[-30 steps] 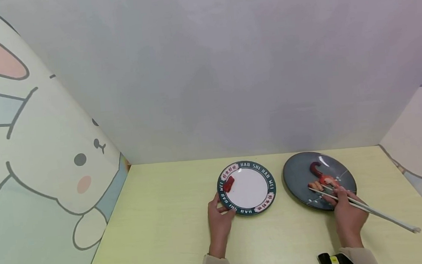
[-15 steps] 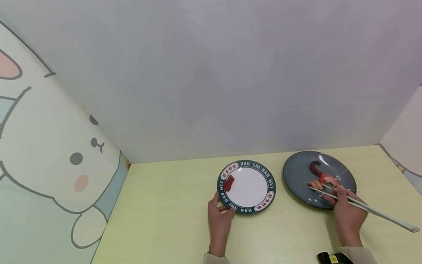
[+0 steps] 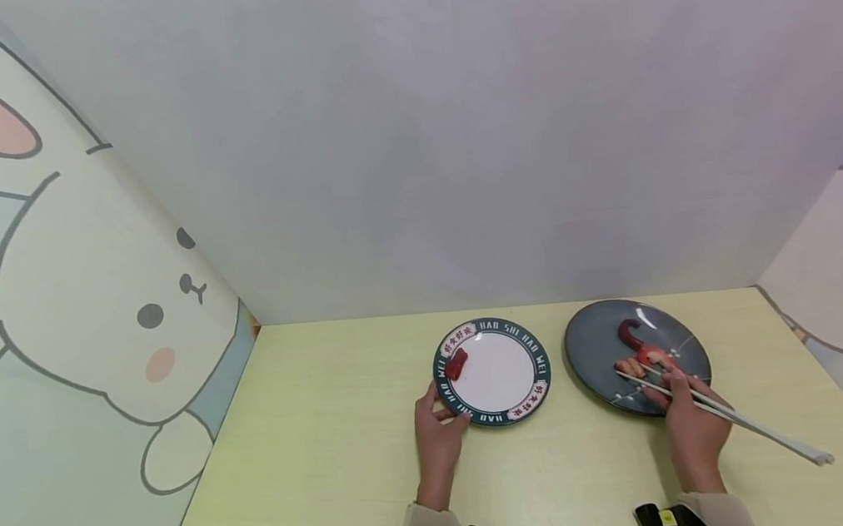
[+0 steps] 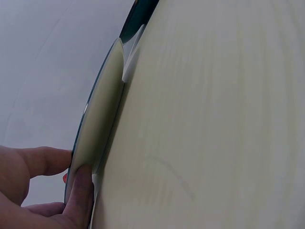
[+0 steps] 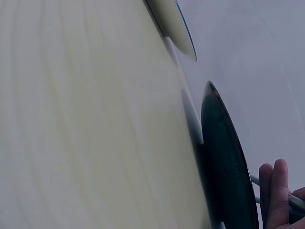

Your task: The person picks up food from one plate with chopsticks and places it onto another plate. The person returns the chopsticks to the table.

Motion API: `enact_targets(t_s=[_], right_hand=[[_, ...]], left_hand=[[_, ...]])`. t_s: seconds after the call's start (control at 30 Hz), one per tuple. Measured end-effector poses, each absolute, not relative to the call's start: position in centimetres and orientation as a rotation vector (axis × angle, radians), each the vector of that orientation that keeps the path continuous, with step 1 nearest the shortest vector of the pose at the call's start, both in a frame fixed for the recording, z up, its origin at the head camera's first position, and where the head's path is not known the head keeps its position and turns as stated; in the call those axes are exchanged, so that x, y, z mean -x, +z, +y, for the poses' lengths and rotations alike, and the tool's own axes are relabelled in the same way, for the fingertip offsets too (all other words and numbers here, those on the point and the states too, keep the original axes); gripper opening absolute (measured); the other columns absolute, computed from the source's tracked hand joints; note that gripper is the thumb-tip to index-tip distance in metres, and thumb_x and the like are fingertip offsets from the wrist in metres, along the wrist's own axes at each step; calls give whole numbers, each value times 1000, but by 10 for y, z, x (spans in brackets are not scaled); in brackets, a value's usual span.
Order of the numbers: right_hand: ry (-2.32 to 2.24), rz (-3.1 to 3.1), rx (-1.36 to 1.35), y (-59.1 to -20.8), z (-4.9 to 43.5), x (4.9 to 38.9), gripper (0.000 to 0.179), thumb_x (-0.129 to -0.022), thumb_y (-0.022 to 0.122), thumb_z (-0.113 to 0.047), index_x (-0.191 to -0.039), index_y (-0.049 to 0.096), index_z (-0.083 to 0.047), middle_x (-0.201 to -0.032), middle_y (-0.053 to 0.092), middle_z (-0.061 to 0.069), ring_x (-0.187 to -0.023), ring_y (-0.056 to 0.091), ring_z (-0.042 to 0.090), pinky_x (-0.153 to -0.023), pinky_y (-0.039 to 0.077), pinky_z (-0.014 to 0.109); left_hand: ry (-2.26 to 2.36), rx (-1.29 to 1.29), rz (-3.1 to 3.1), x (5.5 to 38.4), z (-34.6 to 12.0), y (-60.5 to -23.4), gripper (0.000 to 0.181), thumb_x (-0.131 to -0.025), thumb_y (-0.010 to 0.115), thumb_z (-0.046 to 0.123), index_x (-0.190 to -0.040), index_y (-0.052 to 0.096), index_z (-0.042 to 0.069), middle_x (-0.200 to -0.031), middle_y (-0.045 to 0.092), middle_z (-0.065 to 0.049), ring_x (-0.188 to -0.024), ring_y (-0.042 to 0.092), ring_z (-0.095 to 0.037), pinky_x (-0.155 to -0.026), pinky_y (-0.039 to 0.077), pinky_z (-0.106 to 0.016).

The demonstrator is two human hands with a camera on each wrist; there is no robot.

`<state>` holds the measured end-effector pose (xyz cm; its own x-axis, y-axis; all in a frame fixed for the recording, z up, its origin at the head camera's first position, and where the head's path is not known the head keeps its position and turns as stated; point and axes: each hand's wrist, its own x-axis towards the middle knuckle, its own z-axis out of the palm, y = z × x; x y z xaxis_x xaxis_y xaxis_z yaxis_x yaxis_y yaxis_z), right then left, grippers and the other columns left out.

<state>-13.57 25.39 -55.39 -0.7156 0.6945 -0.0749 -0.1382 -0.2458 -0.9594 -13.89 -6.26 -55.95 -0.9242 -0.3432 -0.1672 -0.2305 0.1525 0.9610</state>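
At the centre, my left hand (image 3: 437,441) holds the lower left rim of a white plate (image 3: 502,373) with a dark green lettered border; the left wrist view has fingers (image 4: 47,160) at its edge. A small red piece (image 3: 456,364) lies on that plate. My right hand (image 3: 692,431) grips a pair of pale chopsticks (image 3: 771,433) over a dark grey plate (image 3: 597,339). Their tips are at an orange-brown piece (image 3: 630,367); whether they pinch it, I cannot tell. Beside it lie a red-and-white piece (image 3: 654,356) and a dark red curled piece (image 3: 628,333).
Both plates stand near the back of a pale yellow table (image 3: 331,438). Behind rises a grey wall (image 3: 413,172). A rabbit-patterned panel (image 3: 97,341) borders the left side, and another patterned panel (image 3: 830,286) the right.
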Motion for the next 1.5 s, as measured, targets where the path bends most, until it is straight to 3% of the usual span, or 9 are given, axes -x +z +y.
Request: enact_targets(t_s=[0.23,0.57,1.17,1.5], right_hand=[[2026,-1457,682,-556,255,135,18,-103,64,-3,-95,79,-8,-83,75,-3,-61,74,6,-62,59,20],[1999,-1492,712,-548,252,132,15,-103,65,-7,-106,77,2,-83,76,-4,-58,74,6,-59,58,19],[2053,-1410,528,-532,232,138,16,-101,68,-2,-96,82,-8,-83,79,1,-62,76,9,-60,58,21],[2056,-1516,435,-530,215,143,18,-104,61,2,-101,71,17,-85,78,7,-73,79,11,-64,60,24]], left_hand=[[-1911,-602,-2320,139,-62,-561,80,-84,75,-12,-157,43,-3,-132,55,-15,-96,63,-21,-72,58,-28],[-1896,-601,-2324,138,-63,-562,79,-84,74,-11,-157,44,-3,-130,56,-15,-95,63,-20,-73,57,-29],[-1901,-580,-2310,138,-63,-560,79,-83,75,-12,-155,46,-3,-131,56,-16,-95,64,-21,-70,55,-25],[-1907,-595,-2311,138,-63,-559,78,-84,75,-12,-156,45,-2,-131,56,-15,-96,63,-21,-71,56,-27]])
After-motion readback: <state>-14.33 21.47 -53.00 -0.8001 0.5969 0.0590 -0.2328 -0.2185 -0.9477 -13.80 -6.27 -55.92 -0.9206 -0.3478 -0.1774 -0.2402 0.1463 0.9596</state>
